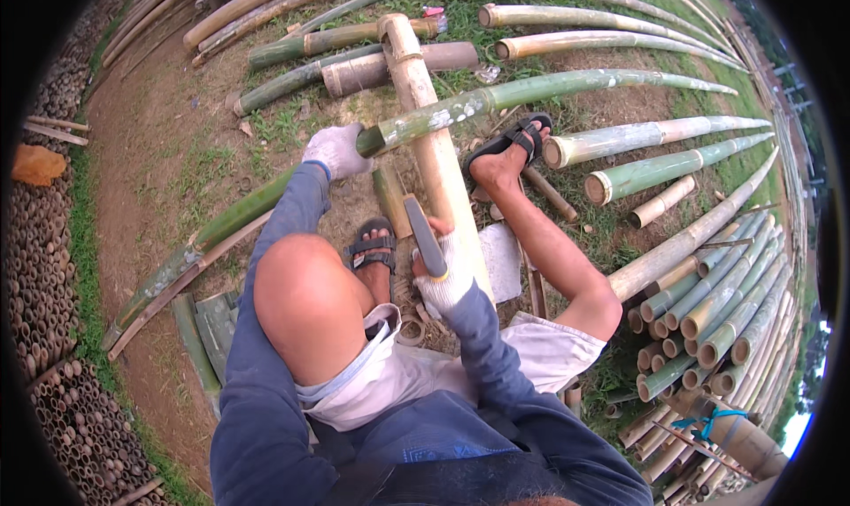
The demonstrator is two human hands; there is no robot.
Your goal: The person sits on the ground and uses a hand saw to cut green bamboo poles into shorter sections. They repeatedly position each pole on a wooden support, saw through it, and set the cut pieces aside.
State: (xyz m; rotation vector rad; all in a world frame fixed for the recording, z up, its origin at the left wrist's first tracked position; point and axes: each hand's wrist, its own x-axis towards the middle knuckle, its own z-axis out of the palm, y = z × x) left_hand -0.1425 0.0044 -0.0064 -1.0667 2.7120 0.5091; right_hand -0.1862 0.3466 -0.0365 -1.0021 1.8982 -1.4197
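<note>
My left hand, in a pale knit glove, closes around the near end of a green bamboo pole that slopes down to the ground at the left. Right beside the glove is the dark open end of another green bamboo pole, which lies across a thick pale bamboo post. In my right hand, gloved with bare fingertips, is a broad-bladed tool with a grey blade, held between my knees next to the post. Its handle is hidden in the glove.
Several bamboo poles fan out at the right, and a stack of them lies at lower right. Short bamboo pieces lie ahead. A pile of cut bamboo lines the left. My sandalled feet stand on either side of the post.
</note>
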